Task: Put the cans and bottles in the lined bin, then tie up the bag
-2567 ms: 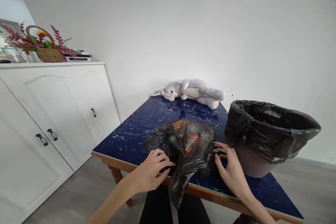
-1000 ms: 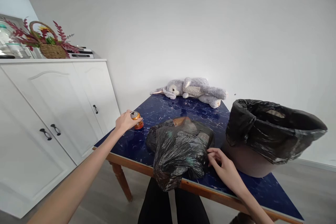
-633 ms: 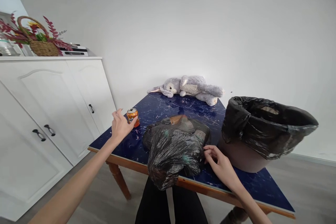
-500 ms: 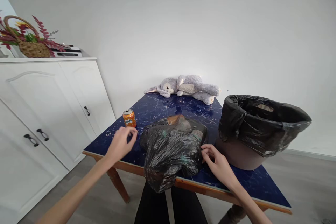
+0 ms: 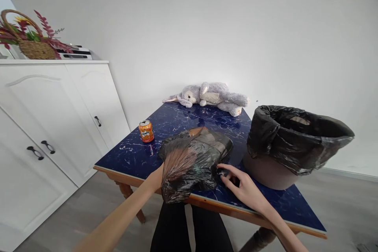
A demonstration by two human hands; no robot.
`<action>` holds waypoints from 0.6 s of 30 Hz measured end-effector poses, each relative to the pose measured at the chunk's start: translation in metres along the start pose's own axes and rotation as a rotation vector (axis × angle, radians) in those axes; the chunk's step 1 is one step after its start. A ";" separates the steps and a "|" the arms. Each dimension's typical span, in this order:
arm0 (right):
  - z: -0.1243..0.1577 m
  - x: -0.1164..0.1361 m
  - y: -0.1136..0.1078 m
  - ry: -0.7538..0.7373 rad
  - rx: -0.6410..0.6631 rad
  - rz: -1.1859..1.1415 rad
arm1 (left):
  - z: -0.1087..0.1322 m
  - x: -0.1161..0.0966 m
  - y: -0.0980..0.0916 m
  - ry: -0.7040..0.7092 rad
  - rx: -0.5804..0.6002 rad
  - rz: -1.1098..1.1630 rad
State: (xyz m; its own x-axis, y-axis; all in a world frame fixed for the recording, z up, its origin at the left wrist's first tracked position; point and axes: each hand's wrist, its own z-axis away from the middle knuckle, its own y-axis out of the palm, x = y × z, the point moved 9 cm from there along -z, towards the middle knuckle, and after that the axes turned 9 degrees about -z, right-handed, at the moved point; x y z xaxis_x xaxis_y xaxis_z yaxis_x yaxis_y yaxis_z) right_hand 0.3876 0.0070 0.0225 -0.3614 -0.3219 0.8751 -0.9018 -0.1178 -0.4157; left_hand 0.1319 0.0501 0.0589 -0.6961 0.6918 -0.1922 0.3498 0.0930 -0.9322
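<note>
A black plastic bag with items inside lies on the near part of the blue marble table, its mouth hanging over the front edge. My left hand is pushed into the bag's mouth; it shows only as a brownish shape through the thin film, so its fingers cannot be made out. My right hand rests on the table with fingers apart, fingertips touching the bag's right edge. An orange drink can stands upright, alone, on the table's left side.
A bin lined with a black bag stands on the table's right side, close to my right hand. A grey plush toy lies at the far edge by the wall. White cabinets with a flower basket line the left.
My left hand set the orange can down on the table's left side, let go, came back and went into the bag's mouth. My right hand stayed at the bag's right edge.
</note>
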 end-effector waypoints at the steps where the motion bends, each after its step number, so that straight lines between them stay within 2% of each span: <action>1: 0.000 0.001 0.001 -0.004 0.005 0.006 | 0.002 -0.006 0.003 0.074 0.042 -0.024; 3: 0.000 0.004 0.003 -0.013 0.016 0.011 | 0.006 -0.017 0.008 0.180 0.119 -0.064; 7: 0.001 0.008 0.007 -0.037 0.037 0.050 | 0.007 -0.021 0.020 0.134 0.186 -0.085; 12: 0.002 0.011 0.010 -0.053 0.055 0.157 | 0.000 -0.013 0.029 -0.087 0.071 -0.061; 15: 0.001 0.011 0.010 -0.059 0.050 0.159 | -0.002 -0.018 0.027 -0.074 0.049 -0.033; 18: -0.002 0.008 0.011 -0.062 0.051 0.111 | -0.003 -0.023 0.013 -0.027 0.064 -0.038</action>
State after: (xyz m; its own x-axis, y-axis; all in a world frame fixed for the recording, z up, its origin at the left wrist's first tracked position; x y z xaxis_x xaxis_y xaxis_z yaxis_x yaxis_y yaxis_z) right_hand 0.3747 0.0051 0.0252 -0.4417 -0.3927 0.8066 -0.8431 -0.1255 -0.5229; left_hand 0.1541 0.0372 0.0518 -0.7251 0.6689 -0.1638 0.2824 0.0718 -0.9566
